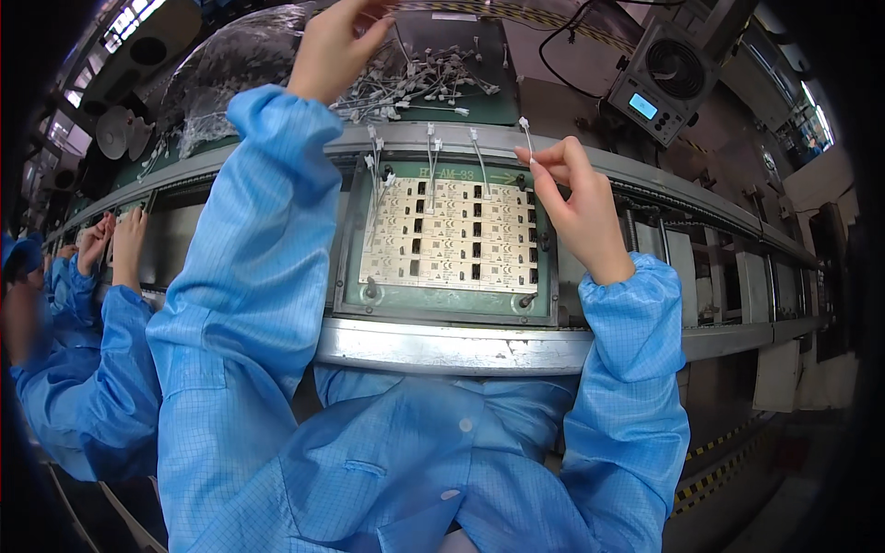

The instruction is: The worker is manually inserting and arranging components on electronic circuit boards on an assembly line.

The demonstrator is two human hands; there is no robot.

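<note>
Hands of a co-worker in blue sleeves (127,247) are at the far left, at the edge of the line. Right of them, a crumpled clear plastic bag (221,69) bulges behind your left arm.

Your left hand (332,51) reaches up past the bag, over the left part of a heap of white cables (433,81) on a dark green mat (493,103). Its thumb and fingers are bent, with some space between them; a thin strand shows near the thumb, but the fingers are blurred and run to the upper edge, so you cannot tell whether they have hold of it.

Below, straight in front of you, a block of pale circuit boards (450,247) with black parts lies flat in a green tray (442,300), between two metal rails. Several loose cables (431,170) lean across the far rail (502,138), their lower ends over the boards.

At the tray's far right corner, your right hand (583,207) is closed in a light pinch, thumb against forefinger, with a single white cable (525,123) between the tips. Its plug points up, away from you. Farther right stands a grey fan box (668,74) with a small lit screen.
</note>
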